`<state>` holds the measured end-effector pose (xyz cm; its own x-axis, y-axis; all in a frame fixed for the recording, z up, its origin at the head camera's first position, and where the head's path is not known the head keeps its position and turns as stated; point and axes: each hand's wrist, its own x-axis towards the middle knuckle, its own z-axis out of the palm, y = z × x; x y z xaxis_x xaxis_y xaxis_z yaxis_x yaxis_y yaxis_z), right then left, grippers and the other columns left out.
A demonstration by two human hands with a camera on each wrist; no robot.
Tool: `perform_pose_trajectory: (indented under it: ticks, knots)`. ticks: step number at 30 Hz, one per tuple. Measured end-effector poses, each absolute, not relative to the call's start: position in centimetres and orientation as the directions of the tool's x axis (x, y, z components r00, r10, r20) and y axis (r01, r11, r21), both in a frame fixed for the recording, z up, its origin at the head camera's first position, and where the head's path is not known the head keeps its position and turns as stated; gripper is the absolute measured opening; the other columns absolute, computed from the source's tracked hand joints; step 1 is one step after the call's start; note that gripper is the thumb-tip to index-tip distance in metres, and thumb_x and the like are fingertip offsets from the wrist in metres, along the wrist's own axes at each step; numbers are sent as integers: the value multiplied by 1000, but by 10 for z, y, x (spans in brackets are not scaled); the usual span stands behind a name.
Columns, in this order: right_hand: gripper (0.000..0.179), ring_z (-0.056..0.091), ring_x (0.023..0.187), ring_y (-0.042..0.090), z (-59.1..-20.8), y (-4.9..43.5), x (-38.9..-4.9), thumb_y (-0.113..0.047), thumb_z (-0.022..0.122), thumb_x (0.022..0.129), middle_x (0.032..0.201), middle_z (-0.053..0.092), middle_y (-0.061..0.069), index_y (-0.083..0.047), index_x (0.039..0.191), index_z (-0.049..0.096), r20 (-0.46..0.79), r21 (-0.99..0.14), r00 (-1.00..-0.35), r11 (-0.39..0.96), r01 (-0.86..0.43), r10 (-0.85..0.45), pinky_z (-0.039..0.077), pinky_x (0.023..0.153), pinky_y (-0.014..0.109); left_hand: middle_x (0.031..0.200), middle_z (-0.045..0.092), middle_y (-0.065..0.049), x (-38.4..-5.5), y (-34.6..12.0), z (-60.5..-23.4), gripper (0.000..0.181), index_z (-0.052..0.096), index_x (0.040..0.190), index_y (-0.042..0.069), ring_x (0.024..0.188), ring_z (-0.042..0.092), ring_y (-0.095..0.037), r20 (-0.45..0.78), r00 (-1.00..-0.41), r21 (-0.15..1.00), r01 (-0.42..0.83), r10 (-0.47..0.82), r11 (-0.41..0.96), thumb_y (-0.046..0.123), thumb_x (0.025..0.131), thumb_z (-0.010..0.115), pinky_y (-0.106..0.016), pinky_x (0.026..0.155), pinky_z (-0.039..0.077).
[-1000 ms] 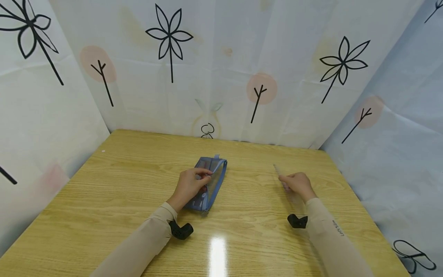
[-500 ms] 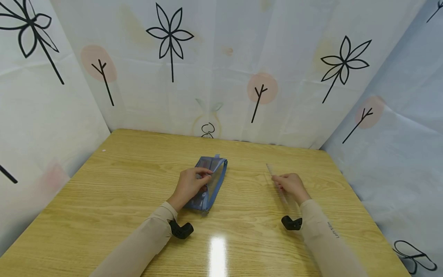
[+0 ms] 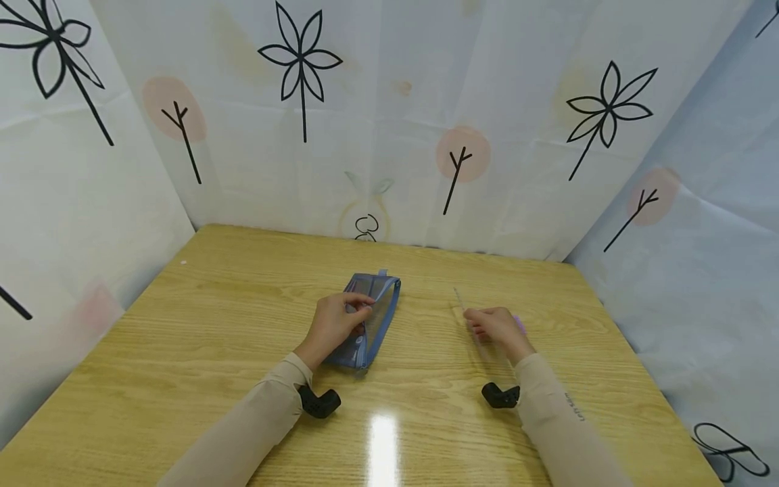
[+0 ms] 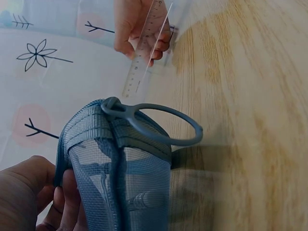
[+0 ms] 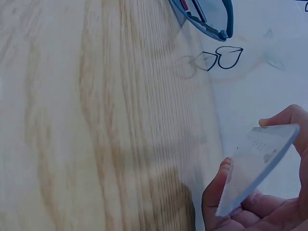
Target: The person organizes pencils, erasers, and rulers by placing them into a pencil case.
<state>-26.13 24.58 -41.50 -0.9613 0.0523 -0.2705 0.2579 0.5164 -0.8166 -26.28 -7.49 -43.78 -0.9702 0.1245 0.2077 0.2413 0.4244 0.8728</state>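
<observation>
My left hand [image 3: 331, 325] pinches the open top edge of a blue mesh pencil case [image 3: 382, 333] lying on the table. In the left wrist view, the thumb and fingers grip the side of the case [image 4: 144, 166], and a zipper pull ring [image 4: 192, 137] sticks out from its end. Slim pens [image 5: 196, 8] show inside the case in the right wrist view. To the right of the case, my right hand [image 3: 500, 329] holds a clear plastic ruler [image 4: 138, 65] between thumb and fingers, tilted above the table. Part of the ruler is hidden behind the fingers.
A small purple thing [image 3: 519, 325] peeks out behind my right hand. The wooden table [image 3: 243, 284] runs back to a patterned cloth wall [image 3: 377, 81], with more cloth at both sides. A tiny white speck [image 3: 184, 262] lies at the far left.
My right hand has moved left with the ruler, closer to the pencil case, and the purple thing has come into sight behind it. The left hand has stayed on the case.
</observation>
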Motion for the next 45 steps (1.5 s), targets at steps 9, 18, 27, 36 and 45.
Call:
perform_pose_trajectory:
  ticks: [9, 18, 27, 36, 45]
  knots:
    - [48, 57, 71, 2, -421, 229, -266, -24, 54, 99, 91, 61, -1, 14, 129, 51, -318, -928, -944, 234, 290, -91, 50, 65, 18, 79, 66, -1, -263, -75, -438, 18, 77, 107, 9, 53, 65, -11, 207, -970, 876, 240, 123, 419, 13, 91, 69, -27, 54, 55]
    - [42, 56, 78, 7, -423, 216, -265, -19, 46, 101, 96, 58, 2, 13, 128, 45, -341, -936, -907, 1, 352, -249, 51, 70, 21, 79, 66, -1, -263, -76, -437, 18, 76, 107, 9, 53, 65, -11, 206, -970, 872, 242, 129, 426, 14, 91, 69, -27, 54, 55]
    - [40, 56, 77, 3, -423, 199, -264, -23, 39, 105, 100, 57, 0, 7, 130, 42, -378, -893, -854, -104, 438, -357, 51, 69, 17, 77, 66, -1, -263, -76, -436, 19, 76, 107, 8, 52, 65, -10, 213, -968, 870, 249, 130, 426, 14, 91, 69, -27, 52, 54]
    - [29, 59, 70, 4, -423, 184, -263, -21, 40, 104, 86, 64, -3, 1, 110, 58, -397, -860, -815, -141, 491, -421, 52, 64, 14, 78, 66, -1, -264, -76, -436, 19, 76, 108, 8, 53, 65, -11, 202, -971, 877, 239, 130, 418, 14, 91, 68, -27, 52, 54]
    - [38, 58, 75, 4, -423, 167, -265, -20, 41, 103, 91, 61, 1, 8, 128, 45, -433, -822, -780, -157, 547, -451, 52, 67, 16, 78, 66, 1, -264, -76, -435, 20, 76, 109, 9, 53, 65, -11, 201, -972, 871, 235, 123, 432, 15, 92, 68, -27, 51, 52]
